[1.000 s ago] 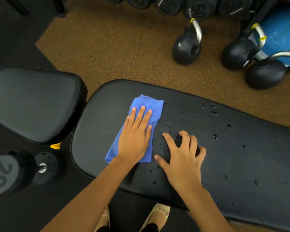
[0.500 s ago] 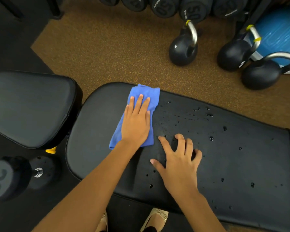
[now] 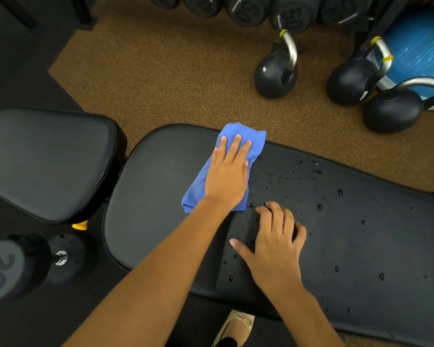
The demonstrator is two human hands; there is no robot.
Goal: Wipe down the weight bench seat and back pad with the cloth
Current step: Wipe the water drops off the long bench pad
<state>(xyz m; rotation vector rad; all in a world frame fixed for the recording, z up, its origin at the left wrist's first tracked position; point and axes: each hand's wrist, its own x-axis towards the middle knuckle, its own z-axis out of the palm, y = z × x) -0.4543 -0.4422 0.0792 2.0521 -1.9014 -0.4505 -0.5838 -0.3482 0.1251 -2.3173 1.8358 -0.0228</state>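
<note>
The long black back pad (image 3: 361,234) runs across the middle, with water droplets (image 3: 318,207) scattered over its right part. A folded blue cloth (image 3: 257,141) lies at the pad's far edge. My left hand (image 3: 229,174) presses flat on the cloth, fingers pointing away from me. To its right, my right hand (image 3: 276,244) rests on the wet pad with bent fingers and holds nothing. The shorter black seat pad (image 3: 43,161) sits to the left, apart from both hands, and looks dry.
Three black kettlebells (image 3: 276,73) (image 3: 353,81) (image 3: 393,108) stand on the brown floor beyond the bench, beside a blue ball (image 3: 419,51). Dumbbells (image 3: 291,13) line the top edge. A 20 dumbbell (image 3: 8,269) lies at lower left. My shoe (image 3: 236,326) is under the bench's near edge.
My left hand has pushed the cloth away from me, from mid-pad to the pad's far edge. My right hand has stayed in place on the pad.
</note>
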